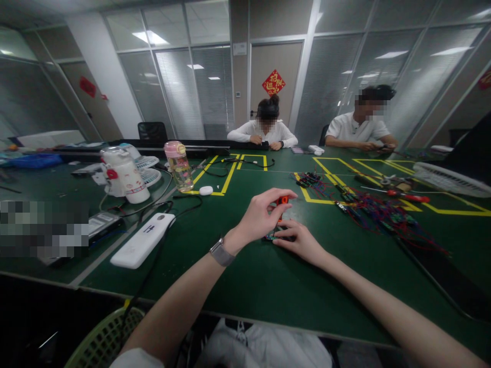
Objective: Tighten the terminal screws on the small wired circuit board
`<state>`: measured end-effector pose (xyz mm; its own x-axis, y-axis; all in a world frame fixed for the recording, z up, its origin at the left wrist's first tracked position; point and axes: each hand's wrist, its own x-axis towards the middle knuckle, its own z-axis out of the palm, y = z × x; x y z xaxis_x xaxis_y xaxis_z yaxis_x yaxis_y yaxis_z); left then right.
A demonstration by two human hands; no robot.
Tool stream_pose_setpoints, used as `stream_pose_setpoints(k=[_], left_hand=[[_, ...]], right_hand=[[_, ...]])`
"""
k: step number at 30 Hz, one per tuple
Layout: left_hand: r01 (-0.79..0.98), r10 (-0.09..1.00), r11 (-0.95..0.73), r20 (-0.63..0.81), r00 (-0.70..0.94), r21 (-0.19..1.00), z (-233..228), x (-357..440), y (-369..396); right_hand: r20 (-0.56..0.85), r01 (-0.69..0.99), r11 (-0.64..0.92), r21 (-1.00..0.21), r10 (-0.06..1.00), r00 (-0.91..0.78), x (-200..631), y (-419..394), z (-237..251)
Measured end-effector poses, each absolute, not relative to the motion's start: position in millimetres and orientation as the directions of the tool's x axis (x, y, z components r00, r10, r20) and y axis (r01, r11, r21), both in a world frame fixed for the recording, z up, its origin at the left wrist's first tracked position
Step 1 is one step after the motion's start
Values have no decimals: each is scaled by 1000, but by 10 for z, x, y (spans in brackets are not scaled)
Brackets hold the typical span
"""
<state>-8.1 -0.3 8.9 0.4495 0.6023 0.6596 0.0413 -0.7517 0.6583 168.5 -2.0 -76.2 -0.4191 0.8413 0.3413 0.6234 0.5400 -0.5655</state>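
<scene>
Your left hand (263,212) pinches a small orange part (283,200) between thumb and fingertips, just above the table. Your right hand (301,240) lies flat, fingers pressing a small dark circuit board (273,236) onto the matte green table (268,286). Tangled red-and-blue wired boards (379,212) lie nearby.

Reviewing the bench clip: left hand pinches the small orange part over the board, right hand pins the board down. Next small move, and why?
Probably lower the orange part straight down onto the small board. The left hand pinches it just above the board, while the right hand presses the board flat on the green table. Whether the two already touch is hidden by the fingers.
</scene>
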Motion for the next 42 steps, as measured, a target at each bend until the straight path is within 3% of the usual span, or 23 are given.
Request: stream_pose_setpoints(k=[4, 7, 12, 15, 17, 22, 28, 30, 34, 36, 42], left_hand=[[-9, 572, -746, 647, 504, 666, 106, -121, 41], [73, 554, -791, 660, 507, 608, 134, -156, 81], [239, 605, -796, 719, 342, 556, 113, -137, 86], [302, 577, -812, 762, 292, 499, 78, -115, 78], [282, 556, -830, 759, 339, 482, 65, -111, 81], [117, 590, -790, 693, 414, 602, 64, -112, 101], [364, 594, -790, 762, 258, 493, 78, -125, 69], [346, 562, -817, 771, 300, 460, 87, -129, 64], [176, 561, -826, 745, 362, 536, 92, -109, 67], [192, 574, -818, 748, 333, 542, 89, -94, 58], [359, 502, -848, 810, 303, 391, 84, -100, 15]], right_hand=[[338, 610, 540, -581, 841, -422, 1684, -21, -763], [329, 612, 534, -583, 845, -422, 1687, -19, -771], [320, 618, 529, -582, 847, -424, 1688, -22, -765], [322, 614, 532, -583, 845, -427, 1688, -25, -758], [323, 614, 533, -583, 845, -426, 1689, -24, -757], [319, 615, 534, -580, 844, -432, 1692, -17, -768], [348, 605, 544, -581, 839, -419, 1697, -9, -792], [346, 606, 543, -581, 839, -420, 1699, -7, -796], [339, 605, 543, -582, 839, -426, 1699, -3, -798], [344, 602, 546, -582, 837, -425, 1697, -4, -798], [356, 602, 549, -580, 835, -419, 1688, -10, -797]])
